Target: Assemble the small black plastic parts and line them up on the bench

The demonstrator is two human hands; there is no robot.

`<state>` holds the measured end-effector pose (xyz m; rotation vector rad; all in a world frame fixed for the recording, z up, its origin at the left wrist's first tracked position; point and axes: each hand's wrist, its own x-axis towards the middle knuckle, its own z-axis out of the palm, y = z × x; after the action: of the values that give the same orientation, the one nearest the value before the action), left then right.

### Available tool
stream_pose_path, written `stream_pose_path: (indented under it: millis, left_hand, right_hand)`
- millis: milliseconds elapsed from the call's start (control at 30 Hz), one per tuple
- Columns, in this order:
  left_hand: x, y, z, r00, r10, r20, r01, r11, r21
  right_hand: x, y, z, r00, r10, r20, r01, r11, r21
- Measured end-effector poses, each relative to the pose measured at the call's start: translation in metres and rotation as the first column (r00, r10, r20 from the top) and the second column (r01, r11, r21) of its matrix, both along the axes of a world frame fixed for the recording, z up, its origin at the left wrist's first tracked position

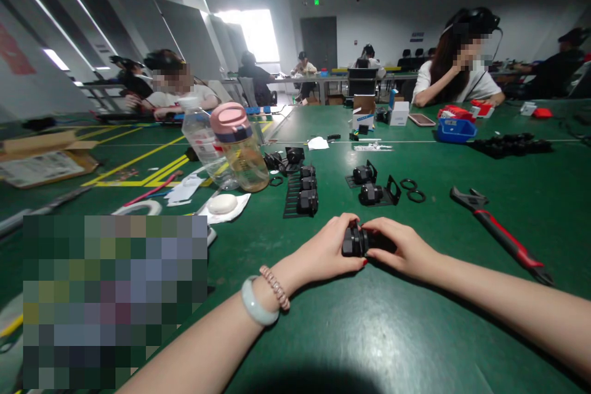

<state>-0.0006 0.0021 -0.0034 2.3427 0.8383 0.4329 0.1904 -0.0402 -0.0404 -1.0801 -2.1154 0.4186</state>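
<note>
Both hands meet over the green table around a black plastic cable gland [354,242]. My left hand [330,245] wraps its left end, thumb and fingers curled on it. From the other side, my right hand [404,245] pinches around the gland's right end; its fingertips partly hide that end. Beyond them, black cable glands on slotted brackets [373,193] lie on the table, with two loose black ring nuts [416,196] beside them. Another group of glands on a slotted bracket [306,200] sits farther left. An adjustable wrench [501,234] with red-black handles lies to the right.
A pink-lidded bottle [242,154] and a clear plastic bottle [203,141] stand at left, near a white oval piece [222,204] on paper. Farther back are a blue bin [456,130], a phone [422,119] and small boxes [398,113]. People sit at the tables beyond.
</note>
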Motion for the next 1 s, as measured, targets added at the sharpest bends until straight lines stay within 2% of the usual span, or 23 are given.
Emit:
stream_pose_path:
  millis: [267,500,1000]
  left_hand:
    - [-0.0026,0.0008,-0.0027,1.0,0.002,0.016,-0.002,1.0,0.004]
    - [-0.0021,0.0014,-0.0059,1.0,-0.001,0.031,0.001,1.0,0.007]
    - [-0.0017,-0.0004,-0.0031,1.0,0.005,0.02,-0.005,1.0,0.013]
  right_hand:
    - [-0.002,0.0008,-0.0001,0.999,-0.032,-0.024,0.03,0.997,-0.075]
    - [-0.0018,0.003,0.001,0.997,-0.01,-0.08,0.0,0.992,-0.13]
    - [-0.0041,0.0003,0.0026,0.999,-0.028,-0.046,0.023,0.993,-0.113]
